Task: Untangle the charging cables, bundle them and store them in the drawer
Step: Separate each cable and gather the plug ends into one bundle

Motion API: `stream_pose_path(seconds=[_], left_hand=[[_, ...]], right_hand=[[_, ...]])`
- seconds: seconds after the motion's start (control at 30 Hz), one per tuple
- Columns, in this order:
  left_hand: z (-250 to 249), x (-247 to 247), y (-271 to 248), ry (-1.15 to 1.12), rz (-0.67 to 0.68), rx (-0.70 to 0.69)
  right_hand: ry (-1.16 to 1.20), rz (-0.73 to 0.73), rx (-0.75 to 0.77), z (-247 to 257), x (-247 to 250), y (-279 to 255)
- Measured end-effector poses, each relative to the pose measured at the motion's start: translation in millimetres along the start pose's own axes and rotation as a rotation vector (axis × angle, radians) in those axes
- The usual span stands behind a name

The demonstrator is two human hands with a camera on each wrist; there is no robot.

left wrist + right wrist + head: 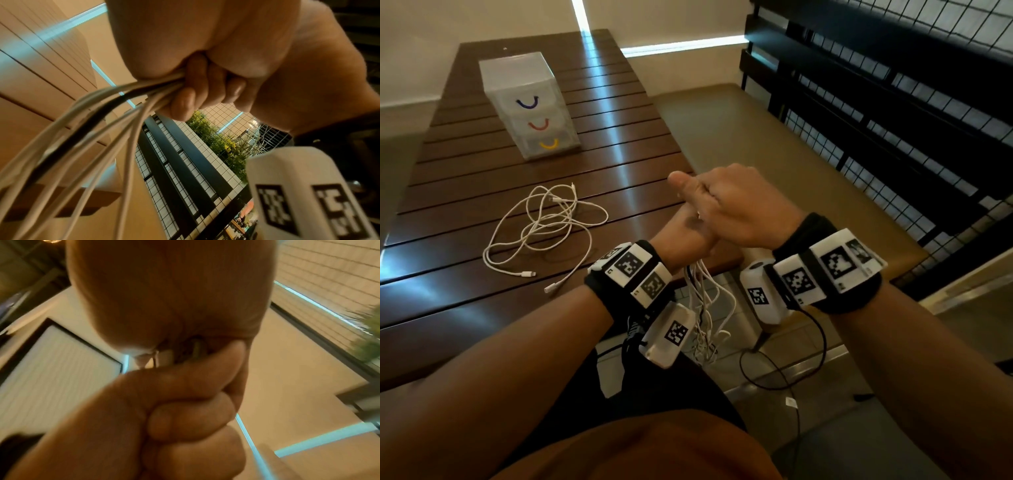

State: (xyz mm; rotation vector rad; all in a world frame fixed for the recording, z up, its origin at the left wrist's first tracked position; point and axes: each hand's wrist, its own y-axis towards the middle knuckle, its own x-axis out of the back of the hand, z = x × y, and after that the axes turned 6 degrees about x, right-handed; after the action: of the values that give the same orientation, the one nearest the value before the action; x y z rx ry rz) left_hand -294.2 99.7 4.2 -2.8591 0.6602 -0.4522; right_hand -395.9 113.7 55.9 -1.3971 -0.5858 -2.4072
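Cables (705,308) hang in a bunch just off the near edge of the table (619,164), white strands with one black among them, dangling over my lap toward the tiled floor. My left hand (688,233) grips them in a fist; in the left wrist view the strands (86,123) fan out from under the curled fingers (185,100). My right hand (739,205) lies over the left, fingers curled, thumb up; I cannot tell whether it holds a strand, as the right wrist view is blurred and shows only fists pressed together.

The table is dark brown slatted wood, glossy, with streaks of window light on it. A second cable (544,226), white, lies on it in a loose tangle just beyond my left wrist, both plugs toward me. Farther back stands a translucent drawer unit (530,102), three drawers closed, with purple, red and yellow handles. To the right runs a tan bench (756,137) along a black grid fence (893,120).
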Motion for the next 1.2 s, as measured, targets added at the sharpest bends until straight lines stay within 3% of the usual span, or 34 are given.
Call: stream_pose_path(seconds=[0.13,0.23,0.3,0.43,0.53,0.63,0.7,0.8,0.9,1.0,1.1,1.2], left_hand=[[-10,8,-3,-0.380,-0.015,-0.017],[-18,12,-2,-0.620,-0.074,0.000],[-22,16,3,-0.697,-0.077,-0.003],[-29,55,12,-0.761,-0.165,-0.033],[-23,75,15,-0.778,-0.186,-0.005],[-12,64,16,-0.684,-0.162,0.018],[-9,51,16,-0.626,-0.129,0.006],[-3,26,14,-0.623,-0.080,-0.003],[-2,5,12,-0.662,-0.033,0.010],[-20,19,12,-0.707,-0.042,-0.008],[-30,44,11,-0.711,-0.056,-0.047],[-17,50,9,-0.695,-0.071,-0.015]], right_hand=[[0.905,-0.156,-0.200,-29,-12,-3],[1.298,-0.070,-0.217,-32,-55,-3],[1.244,-0.105,-0.300,-33,-80,-7],[0.750,-0.097,-0.548,-64,-115,-45],[0.639,-0.138,-0.612,-97,-147,-76],[0.652,0.017,-0.682,-112,-159,-87],[0.718,-0.018,-0.660,-108,-152,-83],[0.995,-0.187,-0.376,-81,-124,-63],[0.932,-0.078,-0.184,-55,-110,-42],[0.793,-0.033,-0.237,-72,-138,-53],[0.675,0.040,-0.423,-105,-168,-84],[0.466,0.229,-0.577,-131,-193,-107]])
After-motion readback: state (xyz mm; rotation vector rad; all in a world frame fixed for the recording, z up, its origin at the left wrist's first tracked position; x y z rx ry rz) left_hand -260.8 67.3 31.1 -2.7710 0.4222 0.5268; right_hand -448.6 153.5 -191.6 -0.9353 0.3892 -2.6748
